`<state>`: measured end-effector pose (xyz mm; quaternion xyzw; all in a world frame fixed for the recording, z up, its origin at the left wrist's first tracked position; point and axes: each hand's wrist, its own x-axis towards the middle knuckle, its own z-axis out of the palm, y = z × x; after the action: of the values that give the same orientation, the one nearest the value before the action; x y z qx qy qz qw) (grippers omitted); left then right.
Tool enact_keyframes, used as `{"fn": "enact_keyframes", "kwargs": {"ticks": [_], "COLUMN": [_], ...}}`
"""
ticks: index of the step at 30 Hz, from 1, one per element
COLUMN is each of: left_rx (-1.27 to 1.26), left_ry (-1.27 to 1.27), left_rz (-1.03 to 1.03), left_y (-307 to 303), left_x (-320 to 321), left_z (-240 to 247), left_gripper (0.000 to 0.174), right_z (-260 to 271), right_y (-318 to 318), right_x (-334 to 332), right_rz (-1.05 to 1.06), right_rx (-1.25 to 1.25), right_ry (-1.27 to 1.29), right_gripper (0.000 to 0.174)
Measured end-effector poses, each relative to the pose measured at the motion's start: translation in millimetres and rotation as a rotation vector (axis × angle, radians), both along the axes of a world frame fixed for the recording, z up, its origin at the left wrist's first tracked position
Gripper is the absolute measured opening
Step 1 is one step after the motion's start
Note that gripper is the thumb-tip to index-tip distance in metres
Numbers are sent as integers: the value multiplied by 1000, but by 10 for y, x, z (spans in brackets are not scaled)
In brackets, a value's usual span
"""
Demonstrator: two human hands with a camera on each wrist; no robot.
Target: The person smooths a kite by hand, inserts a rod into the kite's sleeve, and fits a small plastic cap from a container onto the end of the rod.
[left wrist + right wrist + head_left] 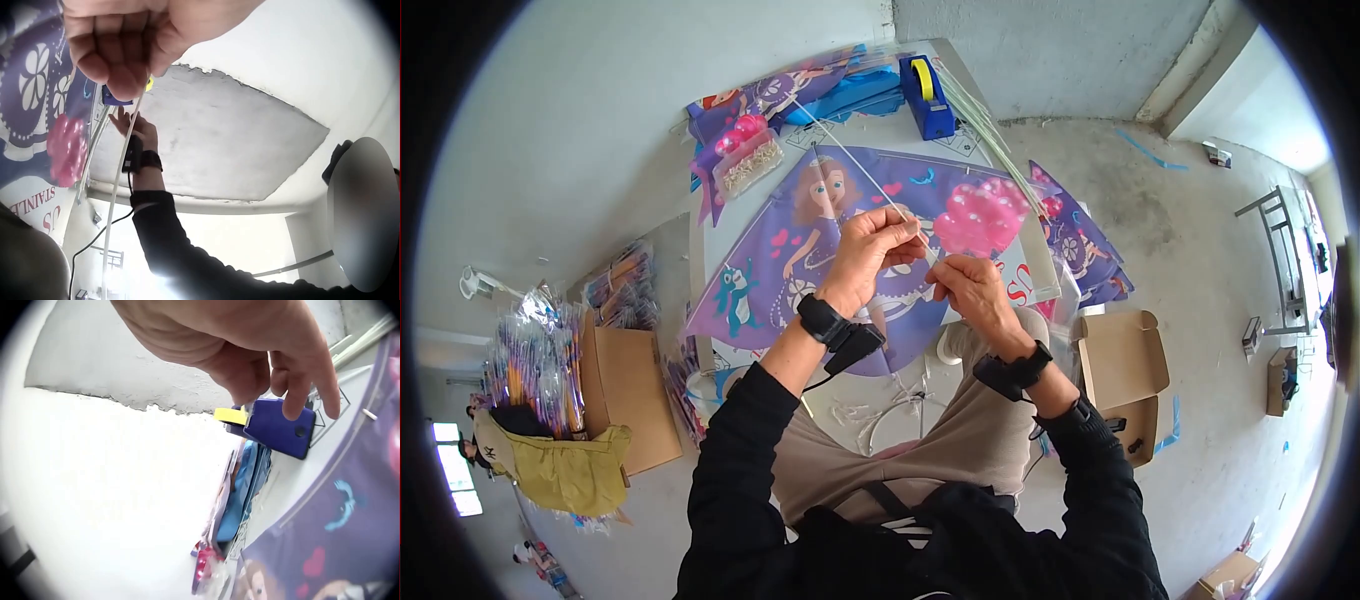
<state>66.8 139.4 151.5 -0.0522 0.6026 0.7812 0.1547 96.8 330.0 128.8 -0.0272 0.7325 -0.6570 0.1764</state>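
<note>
My left hand (870, 258) pinches a thin white rod (850, 154) between thumb and fingers. The rod slants over the table toward the far left, its near end just past the fingertips. In the left wrist view the rod (117, 194) runs down from the fingers. My right hand (975, 292) hovers beside that near end, fingers loosely bent; the right wrist view shows nothing gripped in it. Beneath both hands a purple kite (770, 240), printed with a princess, pink balloons and hearts, lies spread out, partly covered by the hands.
A blue tape dispenser (927, 97) with yellow tape stands at the table's back. A small box of pale pieces (748, 166) sits at the left, thin rods (990, 130) at the right. Cardboard boxes (1122, 372) lie right, and a carton (632, 395) with wrapped packets stands left.
</note>
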Motion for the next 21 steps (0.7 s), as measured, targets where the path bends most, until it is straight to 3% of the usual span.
{"fn": "enact_keyframes", "kwargs": {"ticks": [4, 7, 21], "left_rx": [128, 91, 152], "left_ry": [-30, -14, -47], "left_rz": [30, 8, 143], "left_y": [94, 153, 32], "left_x": [-15, 12, 17], "left_z": [22, -71, -53], "left_gripper": [7, 8, 11], "right_z": [39, 26, 52], "right_y": [89, 85, 21], "right_x": [34, 37, 250], "right_rz": [-21, -35, -46], "right_rx": [-113, -136, -54], "right_ry": [-80, -90, -152], "right_gripper": [27, 28, 28]}}
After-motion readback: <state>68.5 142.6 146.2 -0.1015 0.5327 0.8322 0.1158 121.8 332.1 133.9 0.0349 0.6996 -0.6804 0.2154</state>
